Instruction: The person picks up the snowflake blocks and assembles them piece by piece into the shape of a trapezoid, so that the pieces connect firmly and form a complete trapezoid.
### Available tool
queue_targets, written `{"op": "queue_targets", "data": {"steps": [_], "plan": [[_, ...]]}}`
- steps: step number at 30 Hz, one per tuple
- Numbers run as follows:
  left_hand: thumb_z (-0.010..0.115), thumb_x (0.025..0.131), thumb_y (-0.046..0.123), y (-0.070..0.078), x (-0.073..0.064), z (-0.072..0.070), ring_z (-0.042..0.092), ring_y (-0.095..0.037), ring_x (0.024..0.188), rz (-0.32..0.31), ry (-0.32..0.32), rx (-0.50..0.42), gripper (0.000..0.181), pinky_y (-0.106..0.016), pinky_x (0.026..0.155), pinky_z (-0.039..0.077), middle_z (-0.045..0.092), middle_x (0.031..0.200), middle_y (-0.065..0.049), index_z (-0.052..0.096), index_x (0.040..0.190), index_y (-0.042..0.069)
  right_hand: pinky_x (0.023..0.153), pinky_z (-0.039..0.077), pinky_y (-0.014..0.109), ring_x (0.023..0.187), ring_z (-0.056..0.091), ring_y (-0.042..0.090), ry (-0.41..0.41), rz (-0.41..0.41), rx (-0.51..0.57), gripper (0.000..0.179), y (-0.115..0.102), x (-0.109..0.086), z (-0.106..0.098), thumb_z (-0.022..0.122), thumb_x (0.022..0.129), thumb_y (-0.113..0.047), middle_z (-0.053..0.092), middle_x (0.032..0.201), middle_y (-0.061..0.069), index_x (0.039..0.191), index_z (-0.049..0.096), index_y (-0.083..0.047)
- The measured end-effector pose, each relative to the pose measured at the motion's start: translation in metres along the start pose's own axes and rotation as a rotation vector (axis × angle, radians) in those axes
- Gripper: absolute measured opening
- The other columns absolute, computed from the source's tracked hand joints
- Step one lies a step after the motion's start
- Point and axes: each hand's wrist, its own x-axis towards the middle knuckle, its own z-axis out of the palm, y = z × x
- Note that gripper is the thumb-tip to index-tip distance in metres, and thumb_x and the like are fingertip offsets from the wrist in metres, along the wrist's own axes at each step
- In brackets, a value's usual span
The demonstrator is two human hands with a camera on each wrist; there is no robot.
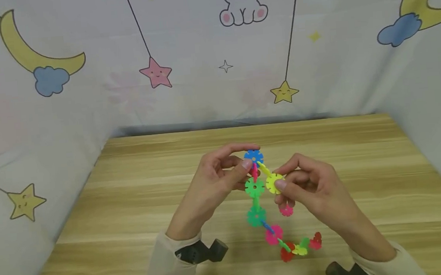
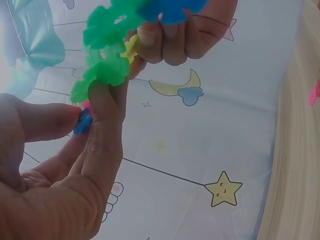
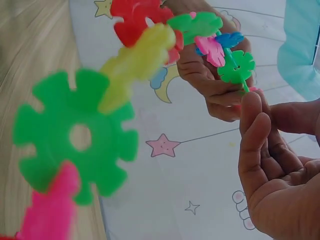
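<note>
Above the brown wood-grain table [image 1: 139, 187], the left hand [image 1: 217, 183] pinches the blue notched plastic disc [image 1: 254, 156], the right hand [image 1: 318, 186] the yellow notched plastic disc [image 1: 272, 181], of 1 multicoloured disc chain [image 1: 256, 217]; I judge it light, stiff, best gripped by flat faces.

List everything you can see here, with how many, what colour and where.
Wood-grain table: one, yellow-brown, across the lower middle.
Slotted flower-shaped plastic discs: over a dozen, blue, pink, yellow, green, red, mostly visibly chained, over the table.
Printed backdrop: white, behind and beside the table.
Printed crescent moons: two, yellow, upper left and right.
Printed clouds: two, blue, against the moons.
Printed smiling stars: three, one pink, two yellow, on the backdrop.
Printed seated animal: one, white, top centre.
Fabric-like patch: one, pale teal, at the wrist views' edges.
Cameras: two, black, at the wrists.
Sleeves: two, cream, on the forearms.
Left grip: one bare hand, pinching the blue disc.
Right grip: one bare hand, pinching a yellow disc.
</note>
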Motion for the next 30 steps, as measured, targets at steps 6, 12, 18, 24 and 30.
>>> {"op": "queue_targets", "data": {"steps": [6,12,18,24,30], "plan": [[0.064,0.107,0.011,0.0,0.004,0.004,0.077,-0.016,0.074,0.022,-0.007,0.016,0.034,-0.04,0.077,0.068,0.075,0.101,-0.018,0.069,0.141,0.012,0.064,0.062,0.031,0.069,0.073,0.018,0.062,-0.027,0.016,0.012,-0.001,-0.002,-0.001,0.064,0.103,0.006,0.079,0.081,0.003,0.115,0.064,0.003],[0.064,0.106,0.01,-0.001,0.001,0.004,0.077,-0.017,0.075,0.043,0.016,0.025,0.032,-0.042,0.076,0.068,0.076,0.106,-0.026,0.07,0.138,0.009,0.061,0.061,0.03,0.067,0.075,0.017,0.122,-0.031,-0.004,0.011,-0.001,-0.003,0.006,0.067,0.101,0.006,0.08,0.079,0.0,0.112,0.065,0.004],[0.065,0.105,0.008,0.0,-0.004,0.003,0.076,-0.018,0.073,0.071,0.032,0.071,0.03,-0.043,0.074,0.068,0.076,0.1,-0.021,0.072,0.134,0.009,0.058,0.06,0.03,0.065,0.075,0.015,0.15,-0.017,-0.042,0.009,-0.002,-0.003,0.013,0.069,0.1,0.004,0.079,0.077,-0.004,0.109,0.067,0.003],[0.064,0.104,0.006,0.0,-0.003,0.005,0.075,-0.017,0.071,0.098,0.034,0.077,0.031,-0.04,0.074,0.068,0.074,0.093,-0.016,0.073,0.134,0.009,0.059,0.063,0.031,0.066,0.076,0.015,0.173,-0.023,-0.032,0.009,-0.001,-0.004,0.016,0.068,0.101,0.005,0.079,0.079,-0.004,0.11,0.065,0.004],[0.064,0.108,0.016,-0.001,-0.002,0.005,0.074,-0.018,0.086,0.073,0.02,0.127,0.04,-0.031,0.082,0.062,0.073,0.101,-0.011,0.067,0.146,0.024,0.058,0.06,0.027,0.064,0.075,0.016,0.214,-0.011,-0.002,0.014,-0.001,-0.003,0.018,0.069,0.102,0.002,0.08,0.079,-0.002,0.115,0.066,0.003]]}}
